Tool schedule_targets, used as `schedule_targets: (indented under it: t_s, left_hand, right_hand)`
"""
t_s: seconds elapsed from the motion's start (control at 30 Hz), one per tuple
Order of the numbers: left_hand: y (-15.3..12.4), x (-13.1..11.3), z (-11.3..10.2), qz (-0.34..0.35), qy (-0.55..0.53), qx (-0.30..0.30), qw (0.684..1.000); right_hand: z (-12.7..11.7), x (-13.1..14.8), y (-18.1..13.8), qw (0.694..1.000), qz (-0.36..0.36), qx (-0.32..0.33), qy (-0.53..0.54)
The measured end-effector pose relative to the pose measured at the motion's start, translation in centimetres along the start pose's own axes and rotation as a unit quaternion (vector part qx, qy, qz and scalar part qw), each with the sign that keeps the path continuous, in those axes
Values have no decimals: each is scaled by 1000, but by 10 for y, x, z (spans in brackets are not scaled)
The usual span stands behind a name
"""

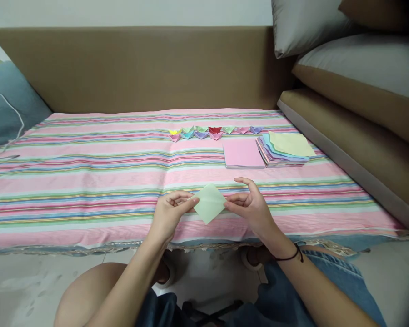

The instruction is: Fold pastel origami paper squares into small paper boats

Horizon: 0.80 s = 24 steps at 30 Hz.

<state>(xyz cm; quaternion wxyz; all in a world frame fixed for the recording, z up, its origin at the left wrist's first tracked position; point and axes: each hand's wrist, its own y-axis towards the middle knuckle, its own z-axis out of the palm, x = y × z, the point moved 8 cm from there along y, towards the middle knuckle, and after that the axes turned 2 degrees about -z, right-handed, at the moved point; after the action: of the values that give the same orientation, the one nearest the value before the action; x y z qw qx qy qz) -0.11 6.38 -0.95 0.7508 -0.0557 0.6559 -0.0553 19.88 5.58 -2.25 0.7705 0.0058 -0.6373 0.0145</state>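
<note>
A pale green square of paper (209, 204) is held up in front of me, turned so its corners point up, down and sideways. My left hand (173, 211) pinches its left corner between thumb and fingers. At the right corner, my right hand (251, 206) grips the sheet with thumb and a bent finger, its index finger raised and curved away. Both hands are just above the front part of the striped cloth (122, 181). Beyond them stand several small folded paper boats (215, 133) in two rows, in yellow, pink, blue, purple, red and green.
A neat stack of pink paper squares (243, 153) lies beside a fanned pile of coloured sheets (289, 145). Large cushions (354, 77) border the right side, and a brown backrest (150, 68) stands behind. A white cable (12, 109) runs along the left.
</note>
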Motion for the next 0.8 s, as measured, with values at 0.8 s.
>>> schedule_targets:
  t_s: [0.8]
  left_hand:
    - [1, 4, -1, -24, 5, -2, 1000]
  right_hand:
    - [0, 2, 4, 999, 15, 27, 14]
